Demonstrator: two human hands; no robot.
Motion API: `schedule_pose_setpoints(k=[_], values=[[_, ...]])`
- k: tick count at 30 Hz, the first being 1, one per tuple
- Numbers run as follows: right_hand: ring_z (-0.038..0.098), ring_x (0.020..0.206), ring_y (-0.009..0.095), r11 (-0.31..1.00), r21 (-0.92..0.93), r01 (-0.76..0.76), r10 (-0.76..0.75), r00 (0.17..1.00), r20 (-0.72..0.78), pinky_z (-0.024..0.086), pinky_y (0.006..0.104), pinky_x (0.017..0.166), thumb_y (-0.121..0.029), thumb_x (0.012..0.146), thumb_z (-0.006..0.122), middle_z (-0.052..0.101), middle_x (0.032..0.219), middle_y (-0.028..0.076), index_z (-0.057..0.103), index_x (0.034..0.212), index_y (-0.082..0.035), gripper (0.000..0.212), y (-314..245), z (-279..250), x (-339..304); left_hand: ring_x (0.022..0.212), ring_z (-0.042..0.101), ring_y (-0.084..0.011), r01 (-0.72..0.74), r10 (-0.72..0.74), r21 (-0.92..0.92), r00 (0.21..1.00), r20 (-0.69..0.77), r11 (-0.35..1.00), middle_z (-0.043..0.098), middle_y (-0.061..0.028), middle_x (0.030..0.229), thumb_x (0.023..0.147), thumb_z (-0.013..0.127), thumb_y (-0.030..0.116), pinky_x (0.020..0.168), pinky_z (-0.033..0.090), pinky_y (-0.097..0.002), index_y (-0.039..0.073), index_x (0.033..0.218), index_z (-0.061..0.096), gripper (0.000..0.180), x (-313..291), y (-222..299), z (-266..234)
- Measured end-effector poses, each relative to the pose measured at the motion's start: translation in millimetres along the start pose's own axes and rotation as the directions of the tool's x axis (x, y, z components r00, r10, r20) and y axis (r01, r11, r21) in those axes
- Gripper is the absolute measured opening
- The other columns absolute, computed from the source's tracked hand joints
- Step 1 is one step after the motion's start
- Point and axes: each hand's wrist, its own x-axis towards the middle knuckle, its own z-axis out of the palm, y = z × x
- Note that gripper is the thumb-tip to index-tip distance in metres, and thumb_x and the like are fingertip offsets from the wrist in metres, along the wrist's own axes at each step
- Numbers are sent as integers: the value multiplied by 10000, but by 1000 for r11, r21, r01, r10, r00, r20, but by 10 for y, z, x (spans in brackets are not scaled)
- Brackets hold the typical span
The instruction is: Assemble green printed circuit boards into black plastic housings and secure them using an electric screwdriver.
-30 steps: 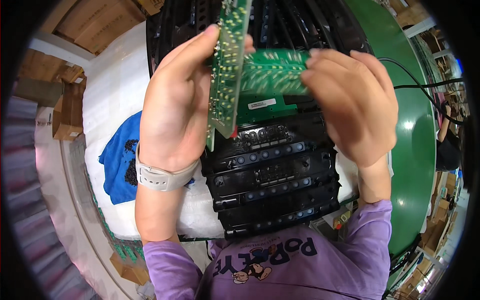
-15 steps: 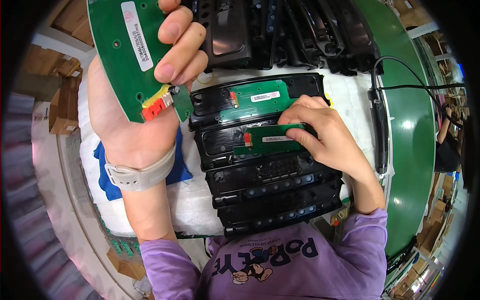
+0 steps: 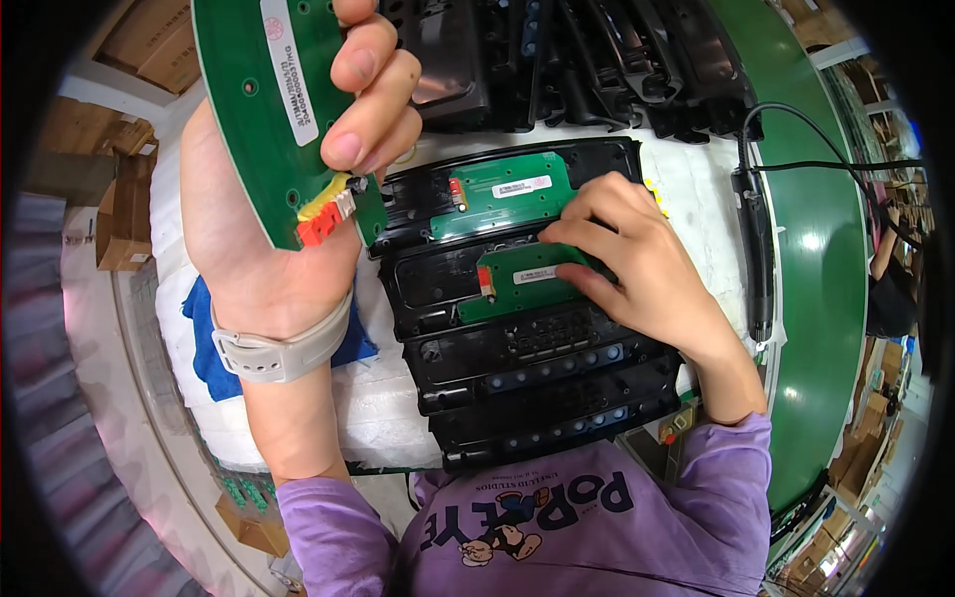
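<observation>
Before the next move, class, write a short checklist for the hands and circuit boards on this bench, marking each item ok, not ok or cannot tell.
1. Left hand grips the large green board firmly: ok.
2. Right hand rests on the small green board: ok.
3. Small green board lies flat in the second black panel: cannot tell.
4. Top panel's board in place: ok.
5. Lower black panels hold boards: not ok.
</observation>
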Motion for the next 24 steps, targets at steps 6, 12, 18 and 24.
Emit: schedule_pose_setpoints(k=[6,12,18,24], values=[[495,919,240,983,-181,-26,16,998,-52,399,349,758,-70,579,751,482,932,59,621,940,-74,384,12,-14,11,546,382,-118,-37,36,48,999,14,998,393,-60,787,894,437,162,509,328,-230,-14,1029,385,228,8,-25,-17],[497,908,232,975,-216,-51,41,998,-53,398,355,765,-101,563,759,485,922,60,616,953,-79,416,-14,-51,28,558,364,-102,7,-5,96,1000,-22,995,409,-48,785,905,393,156,505,312,-216,-69,1090,437,295,74,-86,-79],[556,940,300,841,-412,352,-519,741,-426,484,392,746,-24,628,710,543,1009,155,590,1017,-38,408,-216,-373,86,701,507,-88,95,0,385,971,-239,918,586,-61,912,873,461,128,626,401,-202,-69,1158,491,348,91,-458,106],[589,934,218,724,-645,245,-484,846,-222,380,391,888,-103,684,588,628,962,33,680,930,-101,263,-454,-471,152,928,575,-113,246,-234,268,969,-77,931,617,-92,1015,880,466,82,811,448,-221,-78,1137,525,309,-17,-606,193]])
